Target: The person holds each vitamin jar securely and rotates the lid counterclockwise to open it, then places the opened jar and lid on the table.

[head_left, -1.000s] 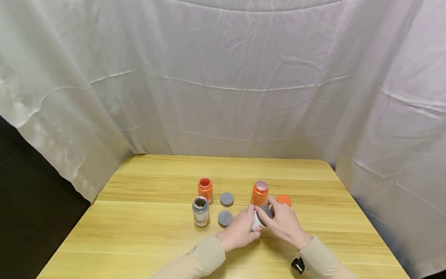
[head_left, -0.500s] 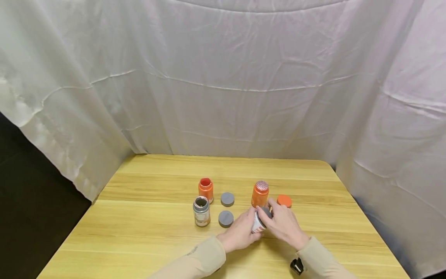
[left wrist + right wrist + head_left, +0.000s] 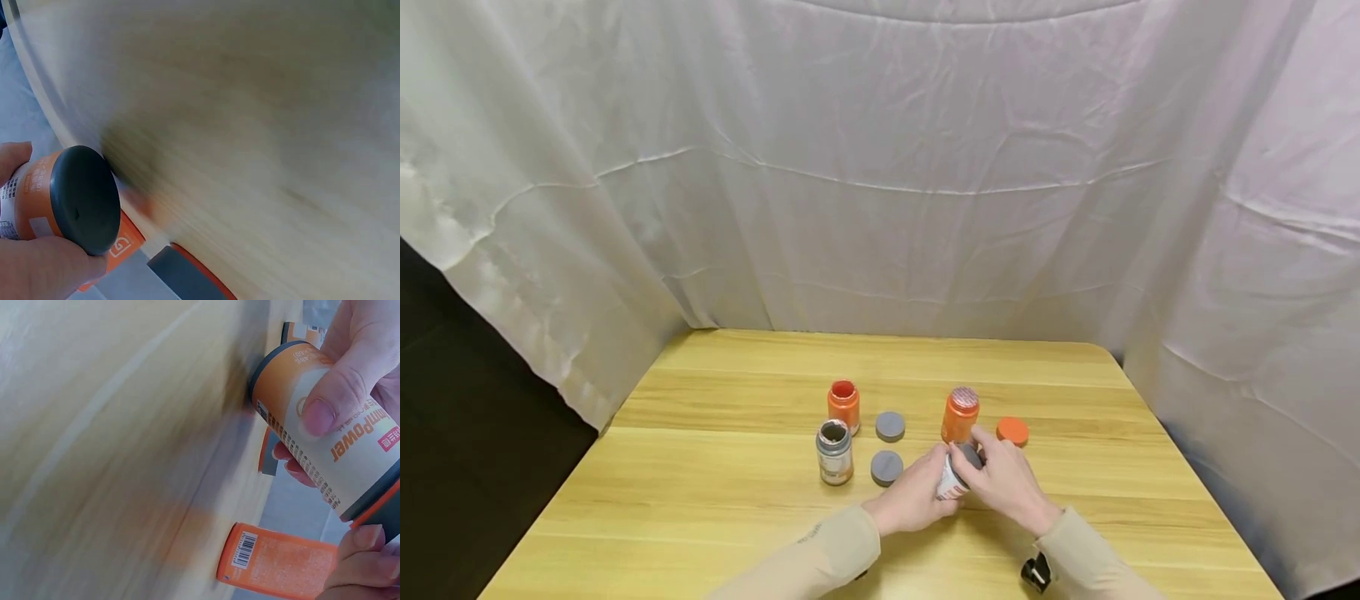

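My left hand [image 3: 912, 500] grips a small white and orange supplement bottle [image 3: 340, 425], tilted over the table. The fingers of my right hand [image 3: 1011, 482] hold its dark grey lid [image 3: 972, 454]. In the left wrist view the dark base of this bottle [image 3: 85, 200] faces the camera, its lid hidden. Right behind the hands stands an orange bottle [image 3: 958, 422] without a lid, foil over its mouth. An orange lid [image 3: 1012, 431] lies to its right.
An open orange bottle [image 3: 844, 408] and an open grey-necked bottle [image 3: 835, 460] stand upright at the left. Two grey lids [image 3: 890, 427] lie between them and the hands. Behind the wooden table [image 3: 737, 383] hangs a pale curtain [image 3: 880, 250].
Both hands stay on the supplement bottle. My right hand and wrist have shifted very slightly left; the other bottles and lids stand as before.
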A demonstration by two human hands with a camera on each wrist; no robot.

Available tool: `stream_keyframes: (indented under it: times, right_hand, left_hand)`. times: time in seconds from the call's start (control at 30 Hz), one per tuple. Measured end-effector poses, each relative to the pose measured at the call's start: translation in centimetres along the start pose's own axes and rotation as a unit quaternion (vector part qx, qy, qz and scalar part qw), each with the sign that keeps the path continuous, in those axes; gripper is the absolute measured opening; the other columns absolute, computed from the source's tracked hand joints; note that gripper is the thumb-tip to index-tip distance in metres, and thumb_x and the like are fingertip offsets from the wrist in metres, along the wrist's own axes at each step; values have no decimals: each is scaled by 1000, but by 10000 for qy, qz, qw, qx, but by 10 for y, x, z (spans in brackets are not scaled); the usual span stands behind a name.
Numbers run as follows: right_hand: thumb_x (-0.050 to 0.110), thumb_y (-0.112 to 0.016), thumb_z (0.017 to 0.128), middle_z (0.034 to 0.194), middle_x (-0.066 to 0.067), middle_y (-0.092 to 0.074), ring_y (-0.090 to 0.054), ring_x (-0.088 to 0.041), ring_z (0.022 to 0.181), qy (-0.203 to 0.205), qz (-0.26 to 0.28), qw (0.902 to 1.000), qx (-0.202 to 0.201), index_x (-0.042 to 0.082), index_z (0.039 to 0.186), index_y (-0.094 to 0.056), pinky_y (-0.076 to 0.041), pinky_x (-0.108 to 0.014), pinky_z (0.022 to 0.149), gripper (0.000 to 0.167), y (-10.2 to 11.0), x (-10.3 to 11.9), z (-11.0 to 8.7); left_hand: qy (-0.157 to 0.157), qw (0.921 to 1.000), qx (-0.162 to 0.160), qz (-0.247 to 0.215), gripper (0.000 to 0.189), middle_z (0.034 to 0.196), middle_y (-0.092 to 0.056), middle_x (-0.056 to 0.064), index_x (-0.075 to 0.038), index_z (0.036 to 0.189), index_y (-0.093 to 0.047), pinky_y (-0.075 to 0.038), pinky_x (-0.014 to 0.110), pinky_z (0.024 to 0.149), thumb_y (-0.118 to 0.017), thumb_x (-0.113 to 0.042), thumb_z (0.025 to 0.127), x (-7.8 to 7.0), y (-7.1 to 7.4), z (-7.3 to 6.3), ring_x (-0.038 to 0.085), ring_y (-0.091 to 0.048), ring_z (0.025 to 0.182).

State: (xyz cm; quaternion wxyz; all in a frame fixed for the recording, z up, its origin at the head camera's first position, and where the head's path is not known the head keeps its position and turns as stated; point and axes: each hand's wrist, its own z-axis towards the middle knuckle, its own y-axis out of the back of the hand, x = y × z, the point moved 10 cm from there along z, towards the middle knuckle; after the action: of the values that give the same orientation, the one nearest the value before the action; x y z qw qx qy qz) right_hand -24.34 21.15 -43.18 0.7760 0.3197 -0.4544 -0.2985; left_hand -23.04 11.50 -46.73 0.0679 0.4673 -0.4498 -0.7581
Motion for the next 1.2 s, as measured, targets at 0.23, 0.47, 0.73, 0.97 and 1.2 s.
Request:
stream_keyframes:
  times: [0.23, 0.47, 0.73, 0.97, 1.2]
  right_hand:
    - [22, -69, 91, 50, 16, -38, -26, 11, 42, 285, 118, 9994, -181, 15, 75, -48, -21, -13, 39, 28, 2, 4, 2]
    - [21, -70, 91, 50, 18, -32, -22, 13, 43, 460, 157, 9984, -293, 14, 75, -46, -17, -12, 41, 30, 6, 10, 3]
    - [22, -71, 90, 50, 17, -33, -23, 13, 44, 490, 166, 9981, -346, 14, 76, -48, -18, -12, 42, 28, 5, 10, 2]
    - [20, -71, 89, 52, 17, -33, -23, 11, 44, 539, 217, 9977, -346, 14, 75, -48, -18, -12, 42, 28, 2, 9, 3]
    - [19, -73, 88, 54, 18, -34, -26, 9, 45, 540, 217, 9977, -353, 18, 76, -48, -20, -13, 43, 27, 2, 7, 3]
  left_hand:
    - [-37, 9998, 35, -189, 57, 113, -61, 1, -7, 134, -41, -48, 18, 83, -74, -14, 88, 2, 0, 1, 3, -56, 98]
    - [-58, 9996, -5, -261, 57, 114, -60, 1, -8, 133, -41, -49, 18, 86, -75, -14, 88, 3, 1, 1, 3, -56, 100]
    - [-70, 9996, 31, -263, 57, 115, -60, 1, -9, 134, -41, -49, 18, 87, -74, -14, 88, 5, 0, 0, 3, -56, 101]
    - [-72, 9993, 42, -375, 57, 117, -60, 1, -9, 134, -40, -49, 19, 88, -74, -12, 88, 6, 1, 0, 3, -56, 102]
    - [-98, 9989, 103, -440, 57, 117, -60, 0, -10, 135, -40, -49, 17, 87, -73, -13, 89, 6, 0, 0, 1, -56, 101]
